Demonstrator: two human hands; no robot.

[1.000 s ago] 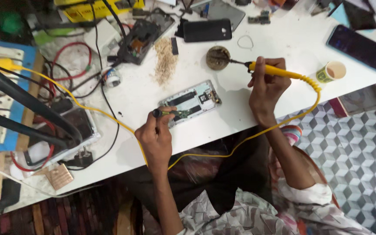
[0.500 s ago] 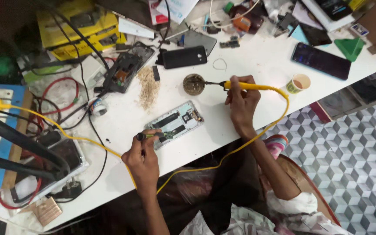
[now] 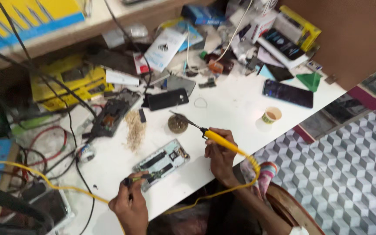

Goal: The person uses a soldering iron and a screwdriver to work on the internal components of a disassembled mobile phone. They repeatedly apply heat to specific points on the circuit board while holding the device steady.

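An opened phone (image 3: 162, 162) with its circuit board bare lies on the white bench (image 3: 236, 113). My left hand (image 3: 130, 203) pinches a thin dark tool (image 3: 141, 177) whose tip rests on the phone's near end. My right hand (image 3: 219, 155) grips a yellow-handled soldering iron (image 3: 216, 138). Its metal tip points up-left toward a small round tin (image 3: 178, 123) and looks close to touching it. A yellow cord (image 3: 240, 185) loops from the handle down off the bench edge.
A black phone (image 3: 167, 99), a dismantled phone (image 3: 111, 115), a heap of tan shavings (image 3: 135, 129), a white ring (image 3: 200, 102), a paper cup (image 3: 270, 115) and a dark phone (image 3: 288, 93) lie around. Boxes, cables and parts crowd the back and left. Patterned floor shows at right.
The view has tilted up, showing more of the cluttered back shelf. My hands keep their grips; the iron's tip stays by the round tin and the left tool stays on the opened phone.
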